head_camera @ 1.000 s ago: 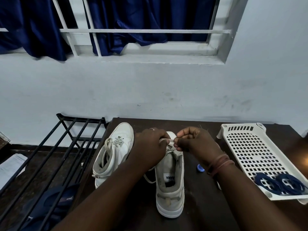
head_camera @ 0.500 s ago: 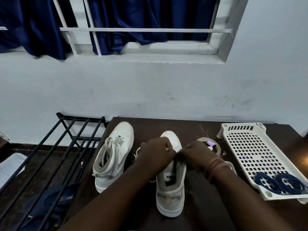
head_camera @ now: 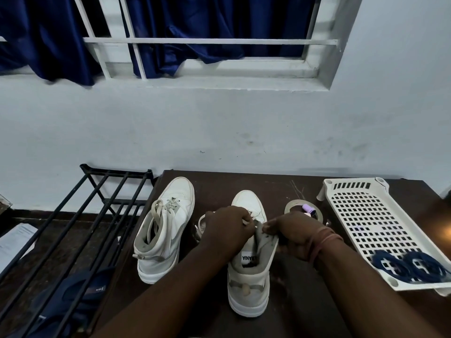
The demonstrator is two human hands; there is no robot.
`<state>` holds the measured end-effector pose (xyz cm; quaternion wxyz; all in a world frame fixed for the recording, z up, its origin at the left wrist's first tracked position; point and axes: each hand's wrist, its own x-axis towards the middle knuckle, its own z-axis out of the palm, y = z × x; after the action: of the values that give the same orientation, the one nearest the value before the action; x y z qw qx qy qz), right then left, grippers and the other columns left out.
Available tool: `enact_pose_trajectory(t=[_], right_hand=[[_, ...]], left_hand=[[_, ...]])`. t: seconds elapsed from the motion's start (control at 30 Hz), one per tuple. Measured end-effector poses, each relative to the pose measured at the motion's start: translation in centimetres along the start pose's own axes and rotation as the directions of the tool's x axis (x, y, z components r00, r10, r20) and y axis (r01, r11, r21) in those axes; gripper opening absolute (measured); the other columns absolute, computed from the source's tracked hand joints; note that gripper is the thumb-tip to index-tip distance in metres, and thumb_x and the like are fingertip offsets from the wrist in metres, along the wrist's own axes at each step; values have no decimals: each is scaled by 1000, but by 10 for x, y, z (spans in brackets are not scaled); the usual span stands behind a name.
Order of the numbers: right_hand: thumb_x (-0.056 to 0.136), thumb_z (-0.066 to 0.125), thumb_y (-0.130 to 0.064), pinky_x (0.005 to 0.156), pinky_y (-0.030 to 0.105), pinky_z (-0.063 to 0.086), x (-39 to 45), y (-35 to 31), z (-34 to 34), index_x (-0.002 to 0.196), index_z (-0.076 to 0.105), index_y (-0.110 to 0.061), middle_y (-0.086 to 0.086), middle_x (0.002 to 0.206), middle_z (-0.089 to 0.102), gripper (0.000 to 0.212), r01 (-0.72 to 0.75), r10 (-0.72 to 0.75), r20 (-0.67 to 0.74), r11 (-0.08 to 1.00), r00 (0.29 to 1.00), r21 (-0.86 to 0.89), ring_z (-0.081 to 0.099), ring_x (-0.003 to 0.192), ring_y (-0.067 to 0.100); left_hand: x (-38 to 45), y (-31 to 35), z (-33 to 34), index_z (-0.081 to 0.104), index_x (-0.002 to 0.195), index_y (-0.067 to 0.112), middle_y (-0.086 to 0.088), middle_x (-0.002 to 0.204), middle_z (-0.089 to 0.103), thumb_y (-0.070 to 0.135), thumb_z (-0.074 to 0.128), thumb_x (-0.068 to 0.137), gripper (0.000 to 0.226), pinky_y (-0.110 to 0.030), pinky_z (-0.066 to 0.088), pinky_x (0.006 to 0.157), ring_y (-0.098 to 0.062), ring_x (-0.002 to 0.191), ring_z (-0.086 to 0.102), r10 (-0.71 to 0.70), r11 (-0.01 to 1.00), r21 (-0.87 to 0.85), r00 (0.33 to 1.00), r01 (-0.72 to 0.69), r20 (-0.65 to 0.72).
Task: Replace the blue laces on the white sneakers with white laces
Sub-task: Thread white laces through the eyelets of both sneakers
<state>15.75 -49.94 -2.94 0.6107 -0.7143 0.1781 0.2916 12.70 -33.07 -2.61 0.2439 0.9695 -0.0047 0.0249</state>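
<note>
A dark brown wooden table (head_camera: 280, 189) stands against a pale painted wall (head_camera: 219, 123), under a white-barred window with dark blue curtains (head_camera: 207, 25). Near the table's front edge, about midway along it, stands a white high-top sneaker with a grey collar (head_camera: 247, 284), heel toward the person and toe toward the wall. Both hands work at its throat: the left hand (head_camera: 228, 230) is curled over the lacing area and pinches a white lace (head_camera: 201, 222), which loops out to the left of the hand, while the right hand (head_camera: 296, 236) grips the grey tongue and right collar edge, its fingers curled round the material. A band of reddish threads (head_camera: 324, 242) circles the right wrist. Toward the table's left edge a second white high-top sneaker (head_camera: 168, 230) stands laced with pale laces, toe to the wall. Just behind the right hand lies a roll of clear tape (head_camera: 292, 206) with a small lilac cylinder (head_camera: 308, 209) resting on it. Along the right edge sits a white perforated plastic tray (head_camera: 366, 215), and at its near end lie two coiled dark blue laces (head_camera: 410, 265). Beside the table's left edge stands a black metal bar rack (head_camera: 92, 215), with a dark blue item (head_camera: 73, 296) beneath it and white paper (head_camera: 14, 242) on the floor at far left.
</note>
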Motion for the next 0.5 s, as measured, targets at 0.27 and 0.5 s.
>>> enact_pose_trajectory(t=[0.27, 0.5], right_hand=[[93, 55, 0, 61, 32, 58, -1, 4, 4, 101, 70, 1, 15, 95, 71, 17, -65, 53, 87, 988, 995, 141, 68, 78, 23], [83, 60, -9, 72, 37, 59, -4, 3, 6, 106, 69, 3, 12, 83, 68, 28, 96, -101, -77, 993, 992, -69, 66, 73, 24]], left_hand=[[0, -4, 3, 77, 91, 38, 11, 95, 75, 50, 57, 87, 24, -41, 37, 93, -12, 101, 64, 29, 999, -32, 1000, -29, 8], [-3, -9, -3, 72, 90, 52, 16, 108, 58, 63, 73, 69, 24, -36, 41, 100, -15, 110, 46, -102, 986, -134, 994, 98, -28]])
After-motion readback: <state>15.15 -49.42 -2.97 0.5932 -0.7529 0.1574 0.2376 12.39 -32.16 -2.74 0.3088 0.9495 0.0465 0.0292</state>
